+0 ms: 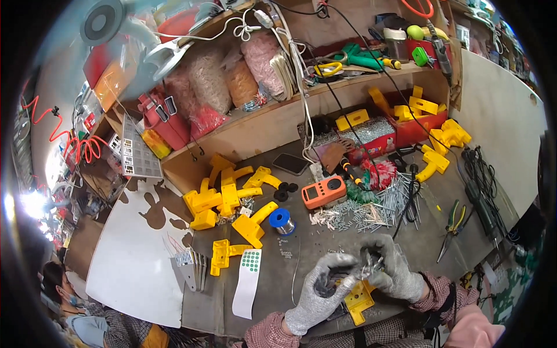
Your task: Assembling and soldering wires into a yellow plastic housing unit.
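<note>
Both my hands wear grey work gloves and come together near the front edge of the table. My left hand is closed, with thumb and fingers curled toward the right. My right hand is closed too, fingertips bent inward. Between the fingertips shows a small cluster of shiny metal pieces, too small to name. Just below them lies a yellow plastic housing with holes in it, partly covered by the hands. Behind my hands is a pile of long screws.
An orange meter, a blue solder spool and several yellow housings lie left of centre. A white sticker strip is near the front. Pliers and a black corded tool lie right. Red bins stand behind.
</note>
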Available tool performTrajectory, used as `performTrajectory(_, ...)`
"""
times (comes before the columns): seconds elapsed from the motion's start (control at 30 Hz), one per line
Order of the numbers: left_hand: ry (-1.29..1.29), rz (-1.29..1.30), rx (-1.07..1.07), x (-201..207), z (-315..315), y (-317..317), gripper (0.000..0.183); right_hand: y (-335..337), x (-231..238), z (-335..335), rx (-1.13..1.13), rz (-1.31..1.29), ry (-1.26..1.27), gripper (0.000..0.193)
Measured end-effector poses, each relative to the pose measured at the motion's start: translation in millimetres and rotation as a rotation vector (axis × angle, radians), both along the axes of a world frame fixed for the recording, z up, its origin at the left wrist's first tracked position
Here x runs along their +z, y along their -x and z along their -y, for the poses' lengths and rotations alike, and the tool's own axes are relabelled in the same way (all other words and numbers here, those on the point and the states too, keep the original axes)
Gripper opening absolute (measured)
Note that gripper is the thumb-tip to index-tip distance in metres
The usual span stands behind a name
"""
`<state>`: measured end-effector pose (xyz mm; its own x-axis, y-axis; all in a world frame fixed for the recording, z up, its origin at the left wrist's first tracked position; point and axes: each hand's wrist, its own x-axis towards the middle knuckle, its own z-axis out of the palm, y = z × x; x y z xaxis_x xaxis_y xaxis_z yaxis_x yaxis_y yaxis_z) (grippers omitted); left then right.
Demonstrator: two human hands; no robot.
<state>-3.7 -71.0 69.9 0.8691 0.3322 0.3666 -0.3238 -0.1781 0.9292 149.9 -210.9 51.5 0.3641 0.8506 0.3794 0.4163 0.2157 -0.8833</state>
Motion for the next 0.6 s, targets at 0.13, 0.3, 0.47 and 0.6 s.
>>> performTrajectory(0.13,0.089,-0.080,0.043,2.1,11.6,9.2,0.016,19.8,8.2,11.6,-0.056,0.188,-0.020,0.065)
performTrajectory(0.3,0.472,-0.710,-0.399,19.5,-5.9,55.5,0.020,-1.6,33.0,39.4,0.126,1.004,-0.056,0.050)
performTrajectory(0.47,0.416,-0.760,-0.197,5.0,-8.5,119.2,0.042,-23.0,19.2,94.7,0.072,0.783,0.067,0.038)
performTrajectory(0.6,0.828,-0.624,-0.506,1.9,-6.2,108.5,0.060,-1.9,21.3,76.8,0.343,-0.087,0.324,0.025)
